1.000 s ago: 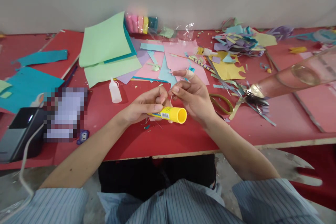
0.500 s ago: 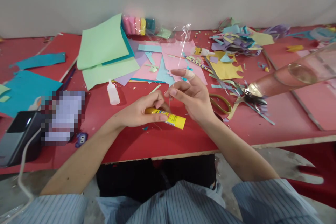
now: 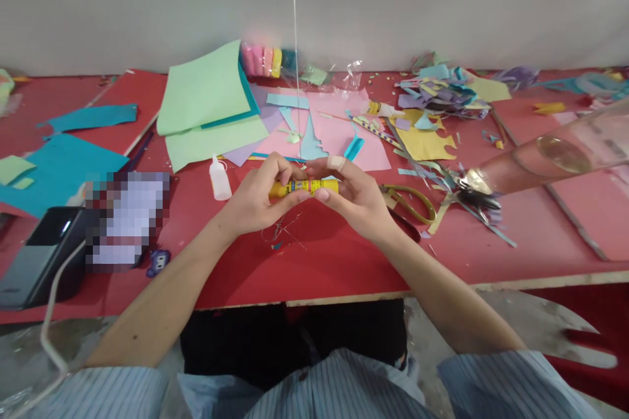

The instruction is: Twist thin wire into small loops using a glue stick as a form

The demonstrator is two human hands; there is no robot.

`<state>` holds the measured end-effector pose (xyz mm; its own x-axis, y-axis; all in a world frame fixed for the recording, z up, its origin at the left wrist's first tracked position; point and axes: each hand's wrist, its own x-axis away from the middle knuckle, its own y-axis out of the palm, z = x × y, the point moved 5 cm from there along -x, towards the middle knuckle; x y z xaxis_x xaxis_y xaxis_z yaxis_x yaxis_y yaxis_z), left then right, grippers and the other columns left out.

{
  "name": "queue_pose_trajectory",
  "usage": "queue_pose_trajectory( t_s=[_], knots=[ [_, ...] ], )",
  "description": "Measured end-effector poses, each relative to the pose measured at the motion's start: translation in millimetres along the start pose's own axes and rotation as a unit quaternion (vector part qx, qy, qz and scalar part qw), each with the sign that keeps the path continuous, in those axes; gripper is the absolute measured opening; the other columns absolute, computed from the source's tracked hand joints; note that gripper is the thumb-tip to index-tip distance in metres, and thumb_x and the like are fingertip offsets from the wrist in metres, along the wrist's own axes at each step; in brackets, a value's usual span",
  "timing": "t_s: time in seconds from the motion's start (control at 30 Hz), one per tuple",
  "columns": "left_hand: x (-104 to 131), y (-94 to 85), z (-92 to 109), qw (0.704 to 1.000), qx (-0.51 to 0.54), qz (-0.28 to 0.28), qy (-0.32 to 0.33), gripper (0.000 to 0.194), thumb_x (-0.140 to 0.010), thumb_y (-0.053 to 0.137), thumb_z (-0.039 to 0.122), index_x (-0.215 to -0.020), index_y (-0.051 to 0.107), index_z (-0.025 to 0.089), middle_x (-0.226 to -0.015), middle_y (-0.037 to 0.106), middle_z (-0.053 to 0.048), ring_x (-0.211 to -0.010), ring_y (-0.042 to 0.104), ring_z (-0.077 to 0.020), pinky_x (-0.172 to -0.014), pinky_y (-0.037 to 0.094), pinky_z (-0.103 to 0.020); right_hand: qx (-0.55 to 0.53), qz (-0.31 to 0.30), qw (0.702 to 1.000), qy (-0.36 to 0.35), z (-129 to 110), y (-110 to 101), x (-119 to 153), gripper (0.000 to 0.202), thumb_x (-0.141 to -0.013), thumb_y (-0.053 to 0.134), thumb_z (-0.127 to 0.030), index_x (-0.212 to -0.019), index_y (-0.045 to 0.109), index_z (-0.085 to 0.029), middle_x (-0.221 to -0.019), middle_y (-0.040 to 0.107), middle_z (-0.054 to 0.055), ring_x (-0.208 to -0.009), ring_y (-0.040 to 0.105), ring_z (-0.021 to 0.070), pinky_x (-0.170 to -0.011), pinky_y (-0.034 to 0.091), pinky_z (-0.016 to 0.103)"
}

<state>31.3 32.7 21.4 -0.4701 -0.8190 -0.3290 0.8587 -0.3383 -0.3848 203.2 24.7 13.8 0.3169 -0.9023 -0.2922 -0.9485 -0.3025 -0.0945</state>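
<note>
A yellow glue stick [image 3: 318, 186] lies level between both hands above the red table's front part. My left hand [image 3: 263, 196] grips its left end, and my right hand [image 3: 356, 200] is closed round its right end, thumb tips nearly meeting at the middle. A bandage wraps one finger of my right hand. From behind the glue stick a thin white string [image 3: 295, 46] rises straight up past the top of the view. Fine thread [image 3: 285, 229] lies loosely on the table just below the hands.
A white glue bottle [image 3: 220, 179] stands left of the hands, near a phone [image 3: 130, 219] and a black device [image 3: 42, 258]. Coloured paper [image 3: 206, 88] lies behind. Olive-handled scissors [image 3: 417, 203], paper scraps [image 3: 442, 88] and a clear cup [image 3: 555, 150] are at the right.
My right hand has moved down and left from the string onto the glue stick, which is now more level and slightly higher. The string now stretches up out of view.
</note>
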Motion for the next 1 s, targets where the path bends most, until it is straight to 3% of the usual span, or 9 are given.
queue_pose_trajectory(
  t_s=[0.1,0.23,0.43,0.57,0.63,0.73,0.83,1.0],
  knots=[
    [-1,1.6,0,0.999,-0.032,-0.008,-0.006,0.037,-0.093,0.067,0.036,-0.088,0.033,0.024,-0.094,0.065,-0.003,-0.086,0.064,-0.016,-0.071,0.044,-0.028,0.07,0.007,0.997,-0.012,1,1,-1,0.028,-0.091,0.072,-0.041,-0.115,0.07,-0.027,-0.112,0.069,0.006,-0.107,0.066,0.02,-0.091,0.058,0.036],
    [-3,3.9,0,0.994,-0.108,-0.032,0.012,0.037,-0.092,0.066,0.039,-0.086,0.034,0.023,-0.079,0.055,0.002,-0.063,0.05,-0.0115,-0.059,0.035,-0.026,0.091,0.019,0.995,-0.035,-2,2,-2,0.015,-0.093,0.069,-0.037,-0.102,0.07,-0.025,-0.104,0.069,0.006,-0.101,0.068,0.0197,-0.086,0.059,0.035],
    [-4,7.9,-6,0.987,-0.14,-0.079,-0.01,0.03,-0.092,0.066,0.041,-0.089,0.042,0.023,-0.079,0.057,0.002,-0.061,0.051,-0.0119,-0.058,0.032,-0.025,0.102,0.049,0.993,-0.021,-2,-1,-4,0.007,-0.091,0.071,-0.028,-0.086,0.07,-0.023,-0.087,0.071,0.002,-0.082,0.066,0.0151,-0.075,0.057,0.03],
    [-4,4.6,-10,0.993,-0.059,-0.096,-0.046,0.024,-0.092,0.068,0.037,-0.1,0.05,0.023,-0.094,0.068,0.0,-0.076,0.064,-0.0135,-0.068,0.044,-0.024,-0.009,0.058,0.996,0.072,12,-7,-8,0.014,-0.084,0.079,-0.035,-0.082,0.072,-0.023,-0.081,0.07,0.0,-0.079,0.065,0.0147,-0.074,0.055,0.029],
    [-4,1.2,-12,0.991,0.016,-0.103,-0.079,0.025,-0.091,0.07,0.035,-0.102,0.051,0.023,-0.094,0.071,0.001,-0.071,0.064,-0.0104,-0.069,0.048,-0.023,-0.05,0.05,0.991,0.112,17,-8,-9,0.019,-0.082,0.08,-0.038,-0.079,0.072,-0.022,-0.079,0.069,-0.001,-0.077,0.064,0.014,-0.073,0.053,0.029],
    [-4,-3.8,-13,0.977,0.111,-0.119,-0.141,0.03,-0.09,0.072,0.036,-0.104,0.05,0.022,-0.082,0.071,0.002,-0.053,0.059,-0.0068,-0.051,0.046,-0.018,-0.067,0.031,0.988,0.134,20,-7,-9,0.021,-0.081,0.081,-0.041,-0.078,0.073,-0.021,-0.078,0.069,-0.001,-0.077,0.062,0.0132,-0.073,0.051,0.028],
    [-4,-8.9,-13,0.961,0.165,-0.125,-0.182,0.036,-0.087,0.075,0.04,-0.107,0.052,0.02,-0.081,0.072,0.0,-0.047,0.062,-0.0093,-0.036,0.043,-0.017,-0.048,0.016,0.991,0.126,18,-5,-10,0.022,-0.08,0.082,-0.041,-0.078,0.073,-0.02,-0.078,0.068,0.0,-0.077,0.061,0.0132,-0.072,0.051,0.027],
    [-9,-22.3,-13,0.963,0.209,-0.038,-0.165,0.03,-0.088,0.074,0.042,-0.099,0.058,0.018,-0.098,0.075,-0.005,-0.043,0.06,-0.0058,-0.033,0.046,-0.015,-0.092,-0.01,0.984,0.154,19,0,-9,0.029,-0.076,0.084,-0.045,-0.076,0.069,-0.019,-0.074,0.065,-0.002,-0.067,0.06,0.011,-0.069,0.054,0.027]
  ],
)
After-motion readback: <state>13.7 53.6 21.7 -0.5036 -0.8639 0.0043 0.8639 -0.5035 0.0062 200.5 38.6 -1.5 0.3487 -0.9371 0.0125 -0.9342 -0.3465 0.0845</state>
